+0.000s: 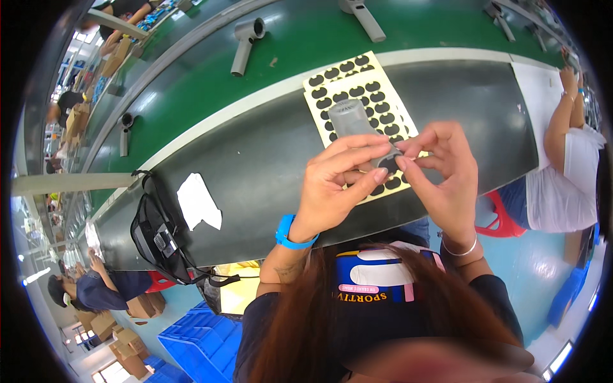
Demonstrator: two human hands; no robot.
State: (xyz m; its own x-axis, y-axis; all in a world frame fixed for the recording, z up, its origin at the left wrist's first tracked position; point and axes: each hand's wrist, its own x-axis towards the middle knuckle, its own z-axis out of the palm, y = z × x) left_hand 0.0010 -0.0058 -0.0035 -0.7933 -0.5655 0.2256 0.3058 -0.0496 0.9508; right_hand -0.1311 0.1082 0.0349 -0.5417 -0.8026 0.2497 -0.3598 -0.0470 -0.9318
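Holding the grey housing (350, 120) near its closer end, your left hand (341, 175) clasps it, the far end jutting over the sticker sheet (348, 78); your right hand's (444, 169) fingertips meet its dark patch (387, 164), whether pinching, unclear.

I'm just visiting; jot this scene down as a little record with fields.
Left hand: the left hand holds a grey plastic part
Right hand: the right hand has thumb and finger at the part's near end, by a dark patch
Under the part: pale yellow sheets of black stickers
Table: black
To the left: white paper, black bag
Beyond: green belt carrying grey parts
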